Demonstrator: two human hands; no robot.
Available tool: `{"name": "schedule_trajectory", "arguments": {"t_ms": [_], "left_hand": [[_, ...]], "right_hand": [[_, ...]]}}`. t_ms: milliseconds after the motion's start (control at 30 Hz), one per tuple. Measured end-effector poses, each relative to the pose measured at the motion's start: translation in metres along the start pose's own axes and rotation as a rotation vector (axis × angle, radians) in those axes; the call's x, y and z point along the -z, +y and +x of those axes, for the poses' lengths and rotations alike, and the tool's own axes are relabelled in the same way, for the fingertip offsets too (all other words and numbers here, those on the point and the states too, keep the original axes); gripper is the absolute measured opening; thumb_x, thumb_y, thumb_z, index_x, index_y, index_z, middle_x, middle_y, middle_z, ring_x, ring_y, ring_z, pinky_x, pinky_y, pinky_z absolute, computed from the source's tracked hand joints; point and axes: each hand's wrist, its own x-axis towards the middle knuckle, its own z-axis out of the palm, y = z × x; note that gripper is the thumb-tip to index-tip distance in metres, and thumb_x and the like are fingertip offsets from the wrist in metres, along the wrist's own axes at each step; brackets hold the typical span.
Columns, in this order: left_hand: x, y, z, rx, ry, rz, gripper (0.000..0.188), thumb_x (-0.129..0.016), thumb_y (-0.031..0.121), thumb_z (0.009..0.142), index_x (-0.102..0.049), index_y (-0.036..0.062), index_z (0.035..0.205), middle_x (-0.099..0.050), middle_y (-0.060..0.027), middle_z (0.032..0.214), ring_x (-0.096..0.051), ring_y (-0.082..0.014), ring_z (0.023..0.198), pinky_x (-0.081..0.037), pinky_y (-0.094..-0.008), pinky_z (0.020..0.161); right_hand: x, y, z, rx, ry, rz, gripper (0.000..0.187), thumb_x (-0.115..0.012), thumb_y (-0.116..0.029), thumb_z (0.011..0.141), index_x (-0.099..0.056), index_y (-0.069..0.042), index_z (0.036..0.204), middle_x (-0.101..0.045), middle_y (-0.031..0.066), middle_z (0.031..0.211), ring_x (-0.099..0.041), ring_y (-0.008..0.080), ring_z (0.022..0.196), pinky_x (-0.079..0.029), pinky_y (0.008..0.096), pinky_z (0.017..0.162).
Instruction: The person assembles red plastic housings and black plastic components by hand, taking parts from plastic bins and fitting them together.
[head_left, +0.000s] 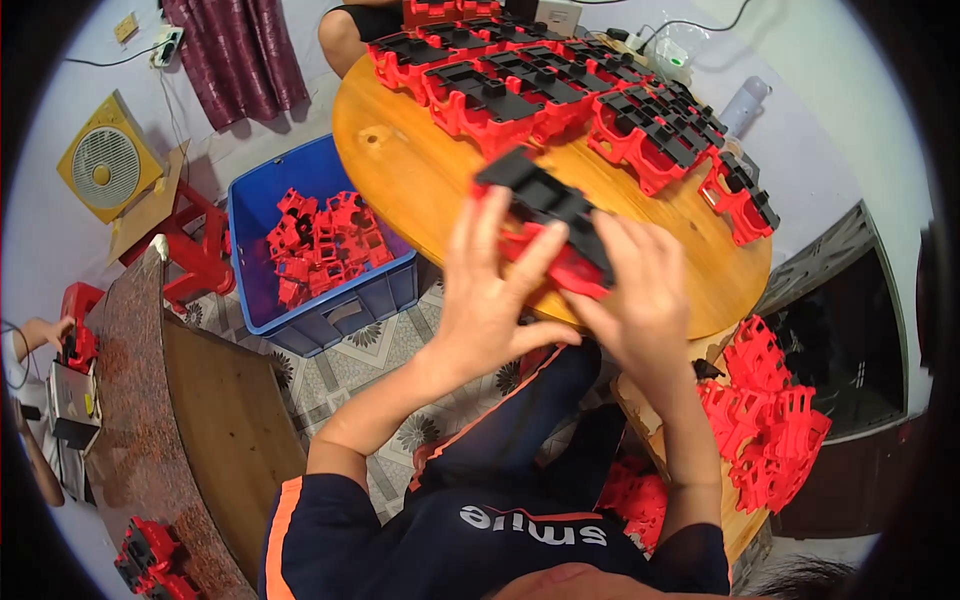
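Note:
A red plastic frame (pixel 572 268) with a black plastic cover (pixel 545 192) on its upper side is between my two hands, tilted, over the near edge of the round table. My left hand (pixel 485 290) grips its left end, the fingers reaching up to the black cover and the thumb pointing right beneath. My right hand (pixel 640 290) holds the opposite end, with the fingers along the black cover and the thumb under the red frame. Some fingertips are blurred, and the part's underside is hidden.
Rows of similar red and black parts (pixel 500 95) cover the far side of the yellow wooden table (pixel 400 170). Left stands a blue bin (pixel 340 320) holding loose red frames (pixel 325 245). More red frames (pixel 765 420) are piled at the right. Another person's hand (pixel 48 340) shows far left.

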Motion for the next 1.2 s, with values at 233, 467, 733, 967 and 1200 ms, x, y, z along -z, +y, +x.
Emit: {"name": "schedule_trajectory", "arguments": {"t_ms": [233,467,733,967,1200], "left_hand": [[0.016,-0.093,0.028,0.252,0.166,0.111,0.079,-0.083,0.033,0.07,-0.045,0.0113,0.135,-0.024,-0.0264,0.147,-0.03,-0.0427,0.135,-0.031,-0.048,0.109],[0.006,-0.121,0.046,0.257,0.145,0.098,0.093,-0.08,0.037,0.075,-0.028,0.0118,0.148,-0.013,-0.03,0.151,-0.021,-0.0433,0.14,-0.031,-0.0471,0.111],[-0.001,-0.073,0.045,0.247,0.334,0.342,0.094,-0.081,0.034,0.075,-0.028,0.006,0.147,-0.014,-0.0271,0.151,-0.02,-0.0416,0.139,-0.022,-0.0487,0.112],[-0.013,-0.007,0.037,0.056,0.3,0.163,0.075,-0.076,0.021,0.08,-0.038,0.0071,0.143,-0.023,-0.0176,0.152,-0.022,-0.0329,0.142,-0.021,-0.0446,0.114],[-0.049,0.023,0.014,-0.023,0.129,-0.063,0.076,-0.078,0.023,0.075,-0.042,0.0102,0.141,-0.027,-0.0198,0.149,-0.029,-0.0383,0.136,-0.027,-0.0484,0.109]], "right_hand": [[-0.042,0.038,0.042,0.071,-0.012,0.258,0.07,-0.078,-0.018,0.071,-0.049,-0.01,0.134,-0.045,0.0208,0.136,-0.047,0.0366,0.122,-0.043,0.0448,0.099],[-0.049,0.177,0.011,-0.302,0.093,-0.349,0.05,-0.077,-0.021,0.075,-0.059,-0.008,0.119,-0.055,0.0154,0.124,-0.058,0.0345,0.107,-0.047,0.045,0.091],[-0.053,0.175,0.003,-0.234,0.175,-0.202,0.032,-0.074,-0.015,0.075,-0.063,-0.008,0.104,-0.061,0.0131,0.103,-0.061,0.0317,0.099,-0.05,0.0437,0.084],[0.029,0.268,-0.042,-0.562,0.316,-0.747,0.064,-0.082,-0.032,0.068,-0.06,-0.008,0.123,-0.058,0.0175,0.122,-0.058,0.0303,0.113,-0.044,0.04,0.098],[0.076,0.217,-0.095,-0.635,0.143,-0.128,0.053,-0.082,-0.02,0.065,-0.066,-0.004,0.113,-0.056,0.0202,0.125,-0.062,0.0341,0.104,-0.05,0.0355,0.088]]}}
